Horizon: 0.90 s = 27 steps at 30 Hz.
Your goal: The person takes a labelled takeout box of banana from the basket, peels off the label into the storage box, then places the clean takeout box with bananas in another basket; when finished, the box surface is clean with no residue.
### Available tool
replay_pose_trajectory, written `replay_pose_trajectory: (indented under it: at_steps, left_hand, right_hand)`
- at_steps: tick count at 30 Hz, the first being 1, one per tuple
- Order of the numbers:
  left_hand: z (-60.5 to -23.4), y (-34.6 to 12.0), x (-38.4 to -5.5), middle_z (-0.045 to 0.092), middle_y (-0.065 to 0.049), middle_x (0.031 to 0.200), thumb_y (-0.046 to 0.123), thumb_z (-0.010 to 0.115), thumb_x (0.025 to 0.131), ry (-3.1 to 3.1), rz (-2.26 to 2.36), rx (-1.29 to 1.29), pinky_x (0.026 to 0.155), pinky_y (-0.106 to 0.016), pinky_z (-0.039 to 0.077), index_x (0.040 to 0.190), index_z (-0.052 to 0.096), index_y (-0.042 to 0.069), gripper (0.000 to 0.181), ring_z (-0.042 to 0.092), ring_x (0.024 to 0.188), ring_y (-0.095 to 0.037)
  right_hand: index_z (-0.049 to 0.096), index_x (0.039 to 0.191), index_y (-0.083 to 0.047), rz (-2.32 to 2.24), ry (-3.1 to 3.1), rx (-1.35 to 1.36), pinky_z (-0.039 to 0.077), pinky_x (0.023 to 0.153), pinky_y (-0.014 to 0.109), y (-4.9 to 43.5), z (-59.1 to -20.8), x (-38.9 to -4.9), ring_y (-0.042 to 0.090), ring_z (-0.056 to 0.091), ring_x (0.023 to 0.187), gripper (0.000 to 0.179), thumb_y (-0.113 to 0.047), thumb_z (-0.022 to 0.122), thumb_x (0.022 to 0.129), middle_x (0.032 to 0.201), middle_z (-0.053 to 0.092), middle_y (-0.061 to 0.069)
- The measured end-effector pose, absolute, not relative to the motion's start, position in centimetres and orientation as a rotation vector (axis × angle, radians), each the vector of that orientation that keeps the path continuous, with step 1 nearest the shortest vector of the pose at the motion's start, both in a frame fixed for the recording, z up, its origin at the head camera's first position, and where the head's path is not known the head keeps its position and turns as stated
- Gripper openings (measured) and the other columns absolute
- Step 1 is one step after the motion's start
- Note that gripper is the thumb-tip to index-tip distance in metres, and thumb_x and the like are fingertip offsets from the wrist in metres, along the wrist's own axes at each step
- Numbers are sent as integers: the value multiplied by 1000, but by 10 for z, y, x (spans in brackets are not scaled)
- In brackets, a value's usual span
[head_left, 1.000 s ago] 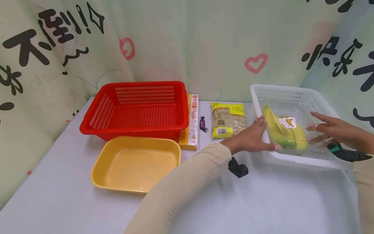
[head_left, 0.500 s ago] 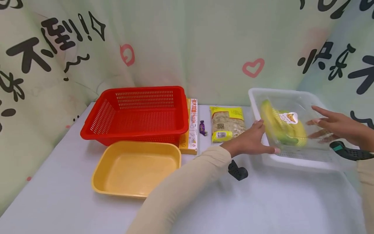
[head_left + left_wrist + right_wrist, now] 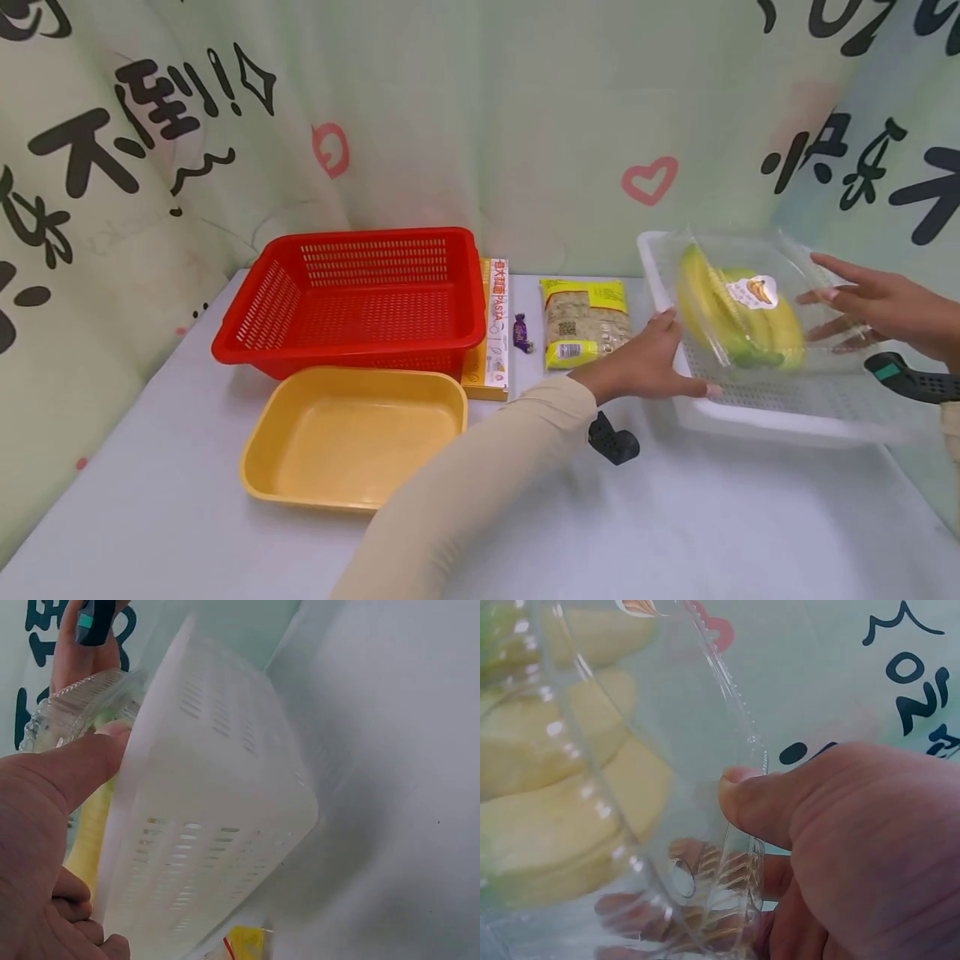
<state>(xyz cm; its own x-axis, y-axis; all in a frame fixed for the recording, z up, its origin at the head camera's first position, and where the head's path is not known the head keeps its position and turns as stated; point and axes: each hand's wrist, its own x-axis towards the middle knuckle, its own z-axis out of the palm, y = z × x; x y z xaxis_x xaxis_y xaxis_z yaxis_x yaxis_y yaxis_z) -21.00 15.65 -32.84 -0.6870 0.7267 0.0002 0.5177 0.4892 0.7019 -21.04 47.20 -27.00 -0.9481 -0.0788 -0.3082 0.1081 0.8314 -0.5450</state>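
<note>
My right hand pinches the right edge of a clear plastic box, thumb on top and fingers underneath. Inside the box lie yellow bananas with some green on them; a white label with a banana picture is on the lid. The box is tilted, raised over the white slotted basket at the right. My left hand grips the basket's left rim, its thumb over the edge. The basket's base leans off the table in the left wrist view.
Left of the basket lie a yellow-topped bag of grain, a purple-wrapped candy and a pasta box. Farther left stand a red slotted basket and a yellow tray. A printed curtain hangs behind.
My right hand has raised the banana box from inside the white basket, up and slightly right. The left hand stays on the basket's rim. The head view has tilted up a little.
</note>
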Motion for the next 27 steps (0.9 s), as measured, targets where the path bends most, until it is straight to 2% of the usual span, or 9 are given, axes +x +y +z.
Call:
replay_pose_trajectory:
  at_steps: [6, 9, 14, 18, 22, 24, 27]
  left_hand:
    - [-321, 146, -218, 19, 6, 157, 52, 73, 82, 2474, 1079, 969, 105, -20, 33, 154, 25, 19, 92, 23, 136, -2]
    - [-317, 137, -225, 19, 4, 158, 53, 75, 80, 2518, 1191, 929, 107, -26, 34, 155, 21, 20, 98, 20, 139, -6]
    - [-305, 117, -238, 9, 5, 161, 52, 78, 76, 2546, 1397, 902, 112, -33, 28, 157, 7, 21, 112, 9, 144, -7]
    - [-291, 100, -248, 0, 12, 161, 55, 77, 76, 2521, 1509, 865, 114, -32, 22, 157, -1, 24, 117, 4, 143, -2]
    - [-279, 80, -255, 2, 19, 159, 58, 76, 75, 2523, 1559, 876, 113, -36, 26, 156, 0, 33, 114, 11, 143, -3]
    - [-275, 69, -257, 2, 20, 159, 58, 76, 74, 2533, 1549, 903, 112, -41, 28, 156, 2, 36, 113, 14, 143, -5]
    - [-272, 52, -258, 2, 21, 159, 59, 77, 72, 2529, 1503, 962, 112, -45, 29, 155, 4, 41, 112, 13, 143, -6]
  right_hand:
    - [-20, 151, -29, -832, 2738, -13, 56, 73, 54, 464, -256, -212, 47, 63, 97, 77, -48, 38, 103, 144, 25, 41]
    - [-17, 151, -37, -829, 2759, -30, 56, 73, 56, 456, -249, -212, 47, 63, 97, 74, -48, 38, 103, 143, 28, 41]
    - [-10, 150, -46, -828, 2823, -85, 55, 71, 57, 438, -242, -210, 50, 62, 96, 68, -44, 39, 104, 141, 32, 40]
    - [-3, 154, -42, -818, 2886, -178, 56, 70, 56, 422, -237, -207, 51, 62, 97, 65, -39, 40, 105, 140, 36, 39]
    - [8, 157, -34, -820, 2900, -299, 57, 69, 52, 406, -234, -205, 45, 65, 94, 62, -29, 42, 106, 138, 42, 36]
    - [14, 157, -30, -831, 2885, -360, 58, 69, 49, 399, -235, -205, 38, 68, 92, 60, -25, 44, 105, 136, 48, 29]
    - [22, 156, -26, -870, 2853, -457, 59, 69, 43, 390, -236, -204, 26, 70, 89, 57, -20, 45, 105, 129, 59, 2]
